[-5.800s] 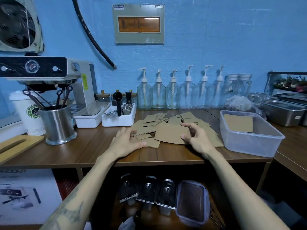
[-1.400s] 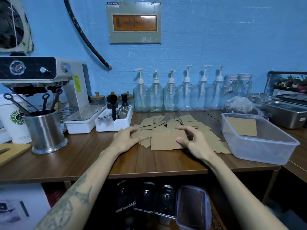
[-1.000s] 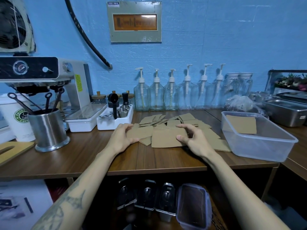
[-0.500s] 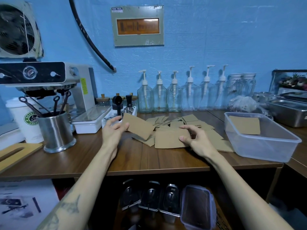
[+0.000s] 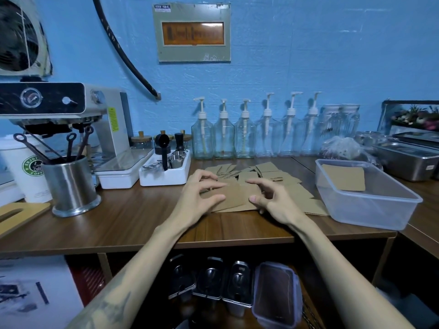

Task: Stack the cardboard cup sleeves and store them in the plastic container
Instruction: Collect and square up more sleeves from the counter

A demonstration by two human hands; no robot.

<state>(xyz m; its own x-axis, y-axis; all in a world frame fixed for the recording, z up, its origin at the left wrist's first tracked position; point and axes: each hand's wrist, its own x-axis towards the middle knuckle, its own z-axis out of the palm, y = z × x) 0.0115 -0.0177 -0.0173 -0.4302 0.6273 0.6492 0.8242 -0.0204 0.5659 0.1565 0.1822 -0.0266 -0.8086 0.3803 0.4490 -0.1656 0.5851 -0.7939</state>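
Note:
A small stack of brown cardboard cup sleeves (image 5: 237, 198) lies on the wooden counter in front of me. My left hand (image 5: 202, 198) pinches the top sleeve at its left end, thumb near and fingers far. At the right end, my right hand (image 5: 273, 203) grips the stack with arched fingers and thumb. Several loose sleeves (image 5: 268, 168) lie scattered behind and to the right. The clear plastic container (image 5: 370, 210) stands at the right, with one sleeve (image 5: 342, 178) lying inside it.
A white tray of coffee tools (image 5: 166, 178) and a steel utensil cup (image 5: 71, 186) stand to the left, by the espresso machine (image 5: 71, 108). Glass pump bottles (image 5: 244, 136) line the wall. Steel pans (image 5: 408, 160) sit far right. A lidded box (image 5: 275, 293) is under the counter.
My left hand lifted a sleeve off the left of the pile, carried it right and set it down on the stack under my right hand.

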